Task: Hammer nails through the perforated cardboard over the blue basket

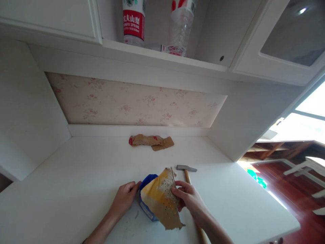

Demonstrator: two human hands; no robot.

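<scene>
My right hand (pixel 186 196) pinches the edge of a torn piece of cardboard (pixel 162 198) with yellow and whitish patches and many small holes. The cardboard is tilted over a blue container (pixel 147 210) and covers most of its opening. At the container's left rim, my left hand (pixel 127 194) is closed, thumb and fingers on the edge. A hammer (pixel 186 168) with a wooden handle lies on the white desktop, partly hidden under my right hand and forearm. Dark smudges mark the desktop just left of the container.
Crumpled brown cardboard scraps (pixel 146 140) lie near the back of the white desktop (pixel 88 162). Above, a shelf (pixel 157 59) holds plastic water bottles (pixel 134 23). White side panels (pixel 243 115) enclose the desk's back. Beyond its right edge are a reddish floor and a white stool (pixel 302 166).
</scene>
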